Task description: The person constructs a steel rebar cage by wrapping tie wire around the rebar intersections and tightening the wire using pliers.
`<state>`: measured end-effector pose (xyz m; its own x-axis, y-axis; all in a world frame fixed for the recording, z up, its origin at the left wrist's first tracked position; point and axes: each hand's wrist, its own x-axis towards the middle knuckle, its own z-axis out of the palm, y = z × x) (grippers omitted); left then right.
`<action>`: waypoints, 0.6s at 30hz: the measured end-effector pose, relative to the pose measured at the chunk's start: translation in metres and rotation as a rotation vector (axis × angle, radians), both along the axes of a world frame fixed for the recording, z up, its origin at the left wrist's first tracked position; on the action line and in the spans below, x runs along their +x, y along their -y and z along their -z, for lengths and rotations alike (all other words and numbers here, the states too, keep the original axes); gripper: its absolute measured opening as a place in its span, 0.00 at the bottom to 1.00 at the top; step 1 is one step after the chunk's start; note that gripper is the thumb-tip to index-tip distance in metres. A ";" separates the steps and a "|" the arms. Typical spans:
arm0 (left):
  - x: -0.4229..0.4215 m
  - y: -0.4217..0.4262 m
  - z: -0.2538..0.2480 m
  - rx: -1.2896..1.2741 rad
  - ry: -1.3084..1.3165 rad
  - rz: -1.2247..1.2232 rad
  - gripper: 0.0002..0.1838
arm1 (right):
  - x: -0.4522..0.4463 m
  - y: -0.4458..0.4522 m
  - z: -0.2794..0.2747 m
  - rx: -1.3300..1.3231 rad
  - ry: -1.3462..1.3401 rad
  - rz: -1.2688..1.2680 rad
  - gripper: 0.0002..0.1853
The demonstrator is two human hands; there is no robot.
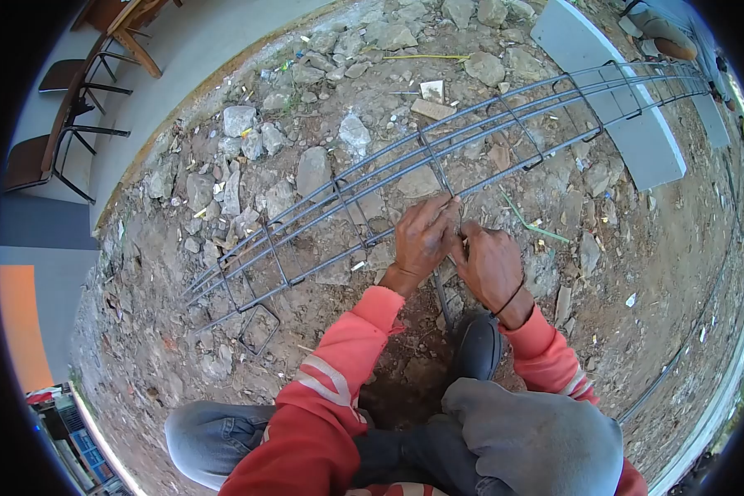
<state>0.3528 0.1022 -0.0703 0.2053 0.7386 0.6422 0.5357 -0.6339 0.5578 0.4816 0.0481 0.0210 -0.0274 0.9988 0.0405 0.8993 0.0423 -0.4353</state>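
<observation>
Probably stiff, heavy, best held by its bars (331, 261), the steel cage (435, 161) meets a pinching left hand (423, 236), the right hand's (492, 264) hold unclear

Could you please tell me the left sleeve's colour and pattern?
The left cloth sleeve is red with whitish bands, clearest in the head view.

This looks like an outdoor building site: bare earth (140, 347) strewn with broken stones (314, 171) surrounds the left hand (426, 236), a steel rebar cage (424, 142) extends either side of it, and chairs (35, 163) stand on paving (182, 54) farther left.
</observation>
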 end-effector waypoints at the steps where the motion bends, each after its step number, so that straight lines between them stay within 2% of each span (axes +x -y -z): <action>1: -0.003 0.001 -0.002 0.019 -0.057 0.049 0.14 | 0.000 -0.005 -0.005 -0.007 -0.001 -0.061 0.11; 5: 0.002 -0.002 -0.009 0.028 -0.019 0.027 0.14 | 0.018 -0.039 -0.014 0.033 0.005 -0.174 0.11; 9: 0.011 -0.003 -0.012 -0.048 0.080 -0.058 0.11 | 0.049 -0.061 0.001 0.154 -0.138 -0.172 0.11; 11: 0.013 -0.003 -0.010 -0.069 0.088 -0.070 0.11 | 0.065 -0.062 0.021 -0.065 -0.398 0.042 0.15; 12: 0.013 -0.003 -0.008 -0.052 0.107 -0.076 0.11 | 0.070 -0.057 0.041 -0.064 -0.398 0.045 0.15; 14: 0.014 -0.004 -0.004 -0.035 0.125 -0.074 0.12 | 0.073 -0.037 0.088 -0.617 -1.331 0.408 0.17; 15: 0.013 -0.005 -0.002 -0.048 0.123 -0.058 0.14 | 0.069 -0.027 0.102 -0.611 -1.335 0.410 0.17; 17: 0.013 -0.005 -0.007 -0.059 0.115 -0.035 0.16 | 0.053 -0.012 0.120 -0.889 -1.937 0.424 0.18; 18: 0.012 -0.004 -0.020 -0.221 0.154 -0.053 0.19 | 0.046 -0.012 0.107 -0.887 -1.945 0.424 0.18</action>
<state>0.3649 0.1059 -0.0508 0.0750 0.8714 0.4848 0.4629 -0.4610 0.7571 0.5274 0.0597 -0.0858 -0.3679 0.7016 -0.6103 -0.6703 -0.6550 -0.3489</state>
